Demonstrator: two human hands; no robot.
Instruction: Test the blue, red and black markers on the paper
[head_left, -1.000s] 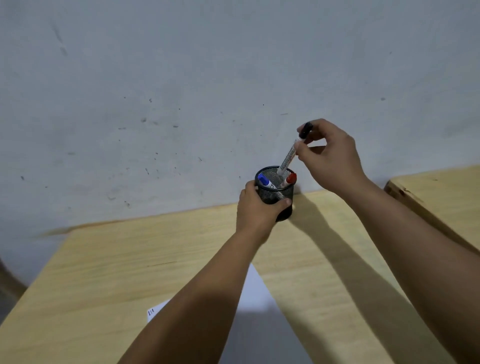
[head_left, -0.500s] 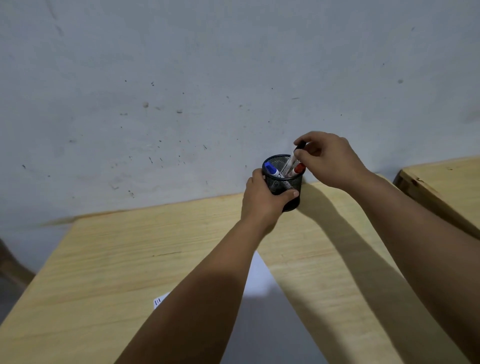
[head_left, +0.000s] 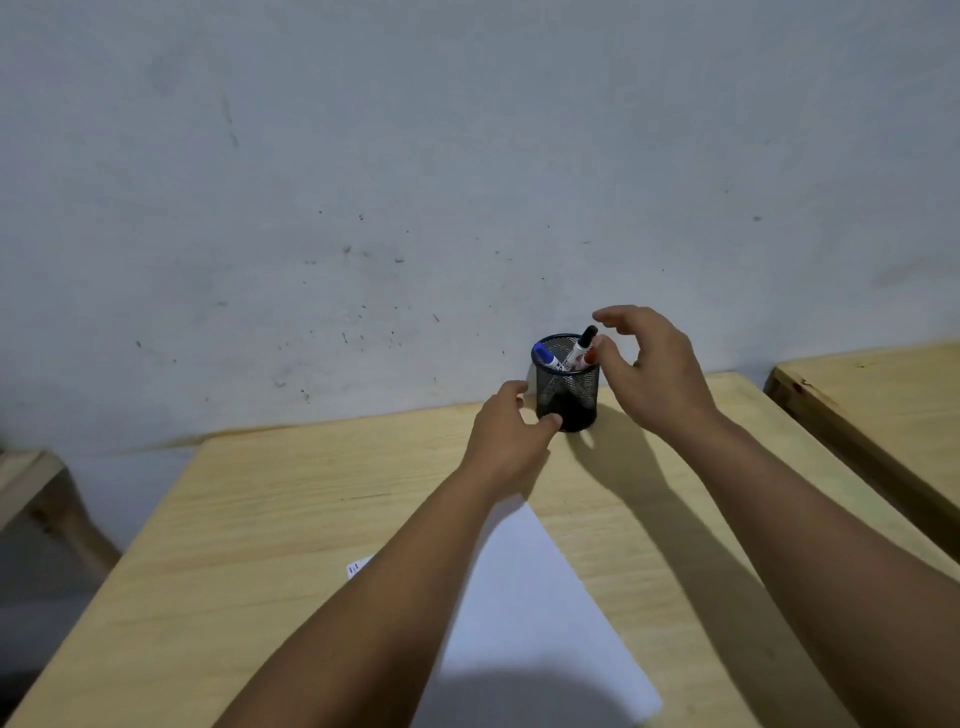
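Black marker (head_left: 586, 341) tilted, cap up-right.

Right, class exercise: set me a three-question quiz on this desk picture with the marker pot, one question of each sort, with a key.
1. True or false: the right hand is gripping the black marker.
2. How many markers stand in the mesh pot?
3. The paper lies: A) under the pot, B) on the desk nearer the person, C) against the wall.

Key: 1 false, the hand is open beside it. 2 three: blue marker, red marker, black. 3 B.
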